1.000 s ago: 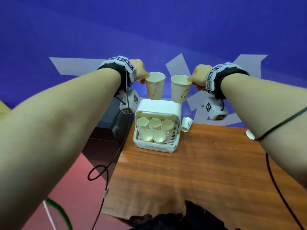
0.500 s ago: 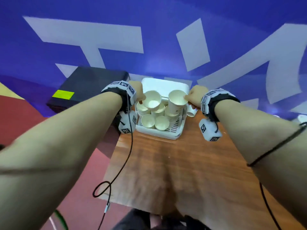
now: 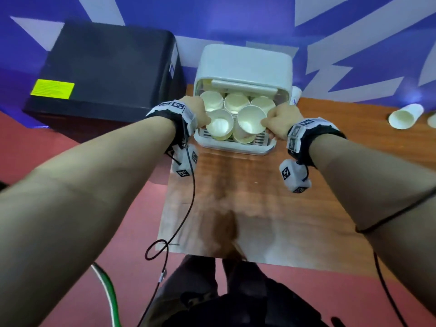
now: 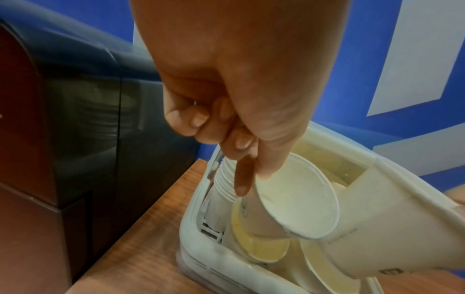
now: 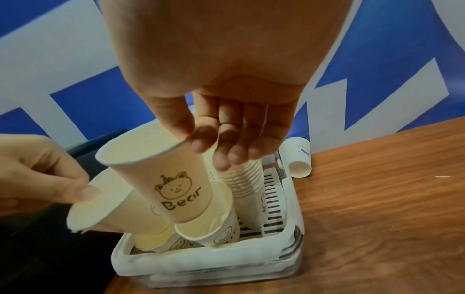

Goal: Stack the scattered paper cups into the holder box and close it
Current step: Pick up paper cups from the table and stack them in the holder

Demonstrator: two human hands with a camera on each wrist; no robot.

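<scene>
Looking down from the head view, both hands sit over the open holder box [image 3: 243, 64] at the far edge of the table [image 3: 247, 197]. The left hand [image 3: 197, 113] holds a cup [image 3: 220, 123] at the box's front left, the right hand [image 3: 280, 121] holds a second cup [image 3: 251, 119] at the front right, and three stacks [image 3: 236, 102] fill the back row. Loose cups remain outside: one lying on its side [image 3: 404, 115] well to the right, another [image 3: 296, 95] just beside the box.

From the left wrist, thumb and fingers [image 4: 241, 179] pinch the rim of the left cup [image 4: 297, 199]. Its long axis leans, base pointing down into a seated cup [image 4: 259, 246] directly beneath; whether it has already entered is hard to tell.

From the right wrist, thumb and fingers [image 5: 201, 145] clamp the rim of the "Bear" cup [image 5: 163, 179], base dipped into the mouth of a seated cup [image 5: 214, 228] below. Its axis tilts, so it likely needs straightening to nest fully. Each hand is nearest its own target.
</scene>
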